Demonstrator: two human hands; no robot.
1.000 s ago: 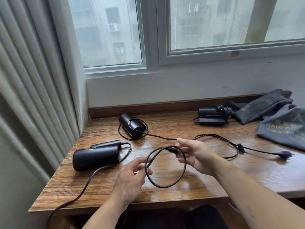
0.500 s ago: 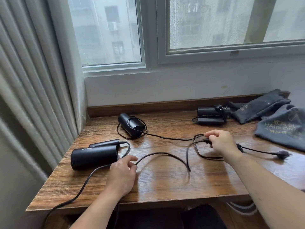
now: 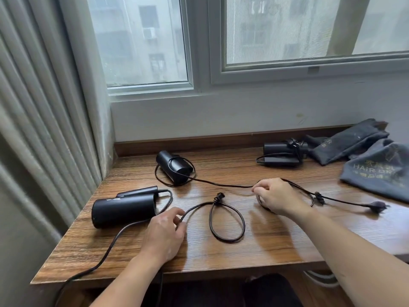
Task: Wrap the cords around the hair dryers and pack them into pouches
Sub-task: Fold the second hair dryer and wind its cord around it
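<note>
left hand [image 3: 163, 235] pinches the near cord [image 3: 232, 238], right hand [image 3: 279, 196] grips the far cord [image 3: 221, 185]; grey pouches [image 3: 376, 178] lie limp, contents unseen.

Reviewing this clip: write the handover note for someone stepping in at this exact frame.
Left hand: fingers pinch the looped black cord beside the near black hair dryer.
Right hand: grips the second black cord, which runs from the middle black hair dryer. Its plug lies on the wooden table.
Done: the back-right black hair dryer looks cord-wrapped and sits beside the grey fabric pouches.
Left: wrap both loose cords, then pouch all three dryers. None is in a pouch yet.
</note>
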